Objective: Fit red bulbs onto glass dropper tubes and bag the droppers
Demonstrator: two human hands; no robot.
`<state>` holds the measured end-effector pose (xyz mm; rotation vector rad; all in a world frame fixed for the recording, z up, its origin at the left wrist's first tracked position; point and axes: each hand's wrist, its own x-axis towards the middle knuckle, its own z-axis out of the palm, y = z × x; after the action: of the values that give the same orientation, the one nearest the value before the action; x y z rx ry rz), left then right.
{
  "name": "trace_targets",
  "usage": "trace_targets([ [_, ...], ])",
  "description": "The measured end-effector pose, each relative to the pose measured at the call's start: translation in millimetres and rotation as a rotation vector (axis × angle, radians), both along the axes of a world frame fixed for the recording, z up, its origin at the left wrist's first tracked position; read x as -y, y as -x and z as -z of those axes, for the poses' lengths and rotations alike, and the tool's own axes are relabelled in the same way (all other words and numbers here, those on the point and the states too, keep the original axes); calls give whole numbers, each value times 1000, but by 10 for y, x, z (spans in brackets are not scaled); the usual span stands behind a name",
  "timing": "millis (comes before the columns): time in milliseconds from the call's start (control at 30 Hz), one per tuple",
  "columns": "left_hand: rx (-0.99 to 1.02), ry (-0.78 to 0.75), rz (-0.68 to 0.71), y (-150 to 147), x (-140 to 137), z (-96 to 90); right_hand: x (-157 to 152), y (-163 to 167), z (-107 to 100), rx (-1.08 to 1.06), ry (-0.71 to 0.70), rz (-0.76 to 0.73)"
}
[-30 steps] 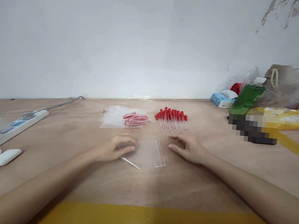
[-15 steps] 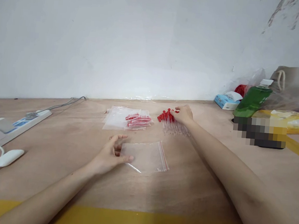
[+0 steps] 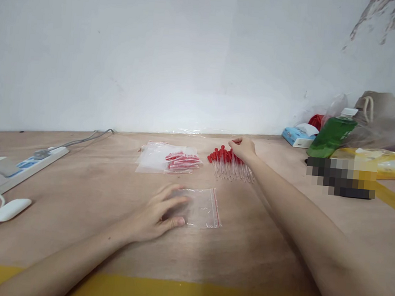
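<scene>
A clear zip-lock bag (image 3: 203, 208) with a red line along its right edge lies flat on the table. My left hand (image 3: 162, 211) rests over the bag's left end, fingers spread. Beyond it, to the right, is a pile of glass droppers (image 3: 229, 162) with red rubber bulbs and thin clear tubes pointing towards me. My right hand (image 3: 243, 148) is at the bulbs on the pile's right side, its fingertips pinched together; whether a dropper is between them is hidden.
Left of the droppers lie flat plastic bags (image 3: 151, 158), with filled red-edged bags (image 3: 182, 160) on top. A power strip (image 3: 37, 166) and white mouse-like device (image 3: 10, 210) are at left. A tissue pack (image 3: 297, 137) and green bottle (image 3: 332, 136) stand at right.
My left hand has slid right and flattened over the bag, fingers now spread. My right hand's fingers have curled together at the bulbs, uncovering more of them.
</scene>
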<state>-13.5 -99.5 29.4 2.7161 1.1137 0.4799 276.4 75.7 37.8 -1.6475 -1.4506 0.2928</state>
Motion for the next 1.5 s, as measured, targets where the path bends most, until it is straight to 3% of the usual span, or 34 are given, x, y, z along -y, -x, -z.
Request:
trace_targets([
  [100, -167, 35, 223, -119, -42, -29, 203, -65, -96, -82, -154, -15],
  [167, -227, 42, 296, -203, -85, -30, 431, -117, -106, -263, -304, -53],
  [200, -248, 51, 315, -242, -104, -25, 564, -139, -83, -377, -307, -94],
  [367, -271, 91, 312, -359, -131, 32, 1193, -163, 256, -736, -35, -225],
  [533, -259, 95, 271, -364, -116, 65, 1416, -94, 487, -865, -7, -213],
  [800, -216, 110, 259, -369, -123, 68, 1446, 14, 471, -923, 51, -244],
  [933, -156, 155, 228, -392, -110, 66, 1504, 25, 457, -977, 158, -297],
  [1100, -85, 185, 174, -432, -96, 69, 1594, -34, 422, -696, 296, -602],
  [1233, -61, 170, 204, -446, -102, 91, 1649, -14, 391, -438, 283, -810],
  [1333, -37, 155, 233, -469, -107, 107, 1676, 58, 388, -503, 247, -976],
  [1500, -1, 155, 248, -509, -104, 118, 1696, 131, 406, -665, 373, -1130],
])
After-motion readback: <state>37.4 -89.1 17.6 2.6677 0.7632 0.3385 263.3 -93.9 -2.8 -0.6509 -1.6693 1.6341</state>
